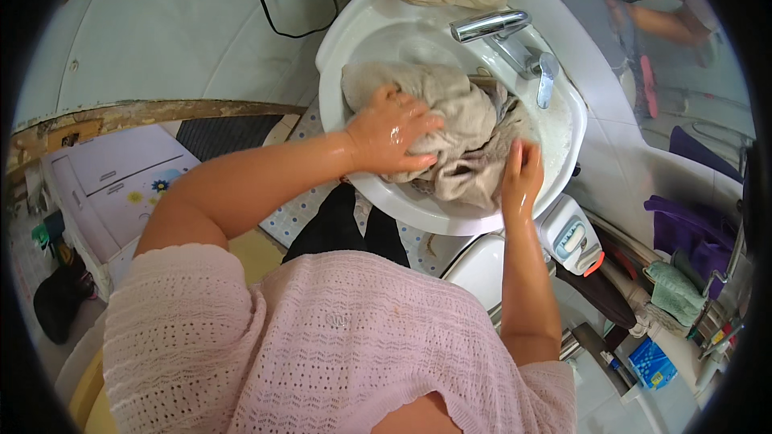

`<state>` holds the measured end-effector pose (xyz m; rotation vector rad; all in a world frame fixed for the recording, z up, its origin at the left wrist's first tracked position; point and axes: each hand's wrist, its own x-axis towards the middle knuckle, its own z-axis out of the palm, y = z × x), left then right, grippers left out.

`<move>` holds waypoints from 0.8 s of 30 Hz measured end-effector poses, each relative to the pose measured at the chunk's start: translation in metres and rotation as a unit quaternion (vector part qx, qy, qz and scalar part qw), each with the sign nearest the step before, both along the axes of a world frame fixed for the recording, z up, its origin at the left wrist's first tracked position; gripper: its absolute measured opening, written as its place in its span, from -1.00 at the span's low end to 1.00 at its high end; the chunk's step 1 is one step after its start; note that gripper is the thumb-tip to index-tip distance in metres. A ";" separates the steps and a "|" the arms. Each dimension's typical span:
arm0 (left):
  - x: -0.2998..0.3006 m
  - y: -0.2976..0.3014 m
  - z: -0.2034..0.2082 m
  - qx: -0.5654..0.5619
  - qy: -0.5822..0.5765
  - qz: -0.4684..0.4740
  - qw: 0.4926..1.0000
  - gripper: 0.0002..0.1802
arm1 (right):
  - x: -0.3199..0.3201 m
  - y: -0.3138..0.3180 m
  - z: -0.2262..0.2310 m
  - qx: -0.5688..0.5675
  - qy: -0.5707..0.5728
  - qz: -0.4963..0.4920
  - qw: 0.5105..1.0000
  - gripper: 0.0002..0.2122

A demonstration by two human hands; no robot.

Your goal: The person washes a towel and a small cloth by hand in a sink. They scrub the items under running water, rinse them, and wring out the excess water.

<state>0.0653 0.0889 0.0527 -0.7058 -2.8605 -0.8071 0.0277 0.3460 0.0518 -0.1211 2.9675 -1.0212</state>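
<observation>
Left hand (392, 138) presses flat, fingers spread, and right hand (521, 173) grips with curled fingers the wet beige cloth (450, 124) bunched in the white washbasin (354, 28), chrome tap (494, 26) at its far rim, tiled wall beyond.
</observation>
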 end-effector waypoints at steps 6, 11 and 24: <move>-0.090 0.006 -0.021 -0.010 -0.002 0.226 0.974 -0.30 | -0.038 -0.042 -0.059 0.156 0.132 0.157 0.966 -0.40; -0.075 0.023 -0.063 -0.103 -0.079 0.169 0.977 -0.20 | -0.048 -0.042 -0.064 0.332 -0.045 0.232 0.913 -0.27; -0.091 0.014 -0.207 0.289 -0.315 0.112 0.897 -0.50 | -0.109 -0.028 -0.150 0.152 -0.323 0.309 0.881 -0.41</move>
